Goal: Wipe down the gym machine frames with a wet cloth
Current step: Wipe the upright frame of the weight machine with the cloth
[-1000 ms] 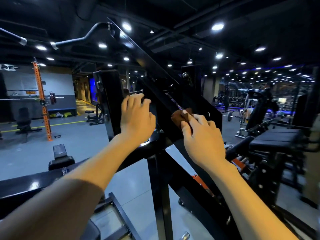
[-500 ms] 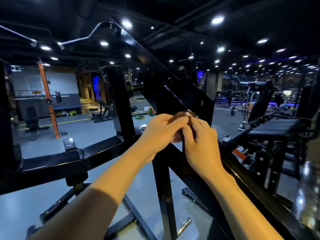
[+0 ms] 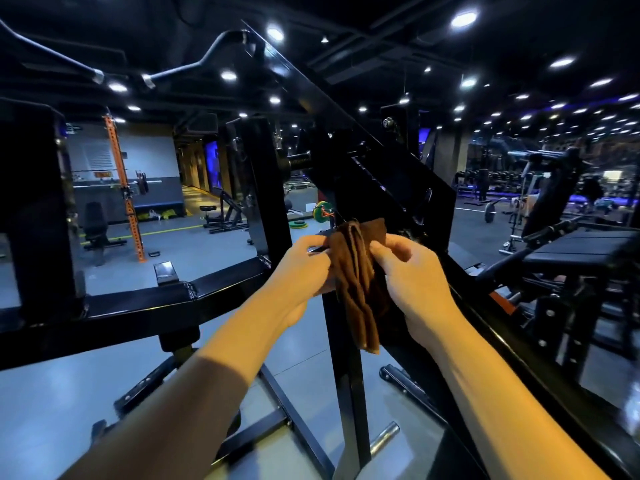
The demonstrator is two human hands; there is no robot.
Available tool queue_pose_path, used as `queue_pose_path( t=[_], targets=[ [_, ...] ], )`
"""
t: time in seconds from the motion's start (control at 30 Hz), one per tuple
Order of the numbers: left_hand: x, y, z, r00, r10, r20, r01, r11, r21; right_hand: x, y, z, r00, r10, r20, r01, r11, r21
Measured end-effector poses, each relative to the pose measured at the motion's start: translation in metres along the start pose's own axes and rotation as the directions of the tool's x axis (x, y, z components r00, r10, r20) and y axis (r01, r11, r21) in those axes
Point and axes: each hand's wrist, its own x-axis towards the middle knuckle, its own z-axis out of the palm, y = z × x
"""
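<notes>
Far left of the held cloth: a tall orange steel post with rows of small holes (image 3: 125, 192), standing upright on the smooth grey floor (image 3: 194, 251). Near it, a black padded bench seat (image 3: 95, 223). Up high, a bent grey metal bar with shiny ends (image 3: 194, 62).

Closer in, left of the grip: a thick black square-tube machine frame (image 3: 145, 303), glossy and hard, with bright spots of light on its paint. One wide upright black beam (image 3: 263, 188) rising from it. Low down, flat black floor rails and a short shiny round steel peg (image 3: 384, 436).

Middle: left hand (image 3: 304, 268) with fingers curled, pinching the left edge of a brown soft folded cloth (image 3: 358, 282). Cloth hanging down long and limp, in wrinkly folds, held up in the air between both hands, just in front of a thin black upright post (image 3: 349, 393) of the frame. Whether cloth and post touch, hard to tell. Just behind the cloth top, a small round green weight plate (image 3: 322, 212) on the floor, far back.

Right hand (image 3: 412, 275) with thumb and fingers bent, pinching the right edge of the cloth near its top.

Right of the grip: a long slanted black flat steel beam (image 3: 346, 109), running up and away. Far right, a flat black padded bench (image 3: 585, 247), soft-looking and dull. Round white ceiling lights (image 3: 463, 19) glowing above.
</notes>
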Motion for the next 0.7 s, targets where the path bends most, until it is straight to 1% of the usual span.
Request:
queue_pose_path(
  t=[0.03, 0.07, 0.1, 0.17, 0.2, 0.27, 0.33, 0.37, 0.43, 0.5, 0.57, 0.63, 0.67, 0.7],
  targets=[
    [0.000, -0.003, 0.002, 1.000, -0.008, -0.023, 0.008, 1.000, 0.014, 0.002, 0.001, 0.003, 0.998, -0.056, -0.040, 0.053, 0.997, -0.064],
    [-0.001, -0.006, 0.003, 0.999, -0.033, -0.021, 0.032, 0.999, -0.032, 0.003, 0.003, 0.006, 0.993, -0.106, -0.047, 0.100, 0.988, -0.115],
    [-0.001, -0.007, 0.004, 0.997, -0.081, 0.006, 0.081, 0.984, -0.157, 0.003, 0.004, 0.007, 0.988, -0.150, -0.038, 0.142, 0.977, -0.157],
    [-0.001, -0.008, 0.003, 0.978, -0.158, 0.138, 0.201, 0.889, -0.412, 0.005, 0.005, 0.006, 0.978, -0.210, 0.005, 0.206, 0.951, -0.232],
    [0.002, -0.010, 0.001, 0.968, -0.144, 0.207, 0.227, 0.857, -0.463, 0.006, 0.007, 0.004, 0.971, -0.234, 0.040, 0.236, 0.936, -0.260],
    [0.002, -0.012, 0.000, 0.961, -0.087, 0.262, 0.192, 0.893, -0.408, 0.011, 0.011, 0.000, 0.945, -0.302, 0.124, 0.326, 0.875, -0.358],
    [0.002, -0.014, 0.002, 0.972, -0.045, 0.230, 0.120, 0.937, -0.327, 0.017, 0.017, -0.003, 0.931, -0.328, 0.161, 0.364, 0.802, -0.473],
    [0.003, -0.015, 0.003, 0.979, -0.035, 0.202, 0.099, 0.944, -0.315, 0.018, 0.019, -0.003, 0.938, -0.309, 0.159, 0.346, 0.800, -0.491],
    [0.004, -0.015, 0.006, 0.985, -0.016, 0.171, 0.069, 0.948, -0.310, 0.016, 0.023, -0.002, 0.950, -0.278, 0.141, 0.312, 0.840, -0.444],
    [0.003, -0.011, 0.009, 0.989, -0.007, 0.144, 0.050, 0.953, -0.297, 0.009, 0.023, 0.001, 0.960, -0.261, 0.102, 0.280, 0.901, -0.332],
    [0.004, -0.006, 0.010, 0.990, -0.016, 0.143, 0.064, 0.938, -0.339, 0.002, 0.021, 0.004, 0.978, -0.193, 0.078, 0.208, 0.936, -0.284],
    [0.004, -0.001, 0.010, 0.983, -0.045, 0.178, 0.112, 0.915, -0.388, -0.005, 0.019, 0.005, 0.988, -0.109, 0.111, 0.138, 0.944, -0.298],
    [0.004, 0.001, 0.010, 0.979, -0.058, 0.194, 0.131, 0.912, -0.389, -0.007, 0.019, 0.005, 0.985, -0.105, 0.135, 0.145, 0.933, -0.330],
    [0.005, 0.002, 0.010, 0.976, -0.067, 0.205, 0.142, 0.916, -0.375, -0.007, 0.021, 0.005, 0.980, -0.135, 0.144, 0.181, 0.906, -0.382]
  ],
)
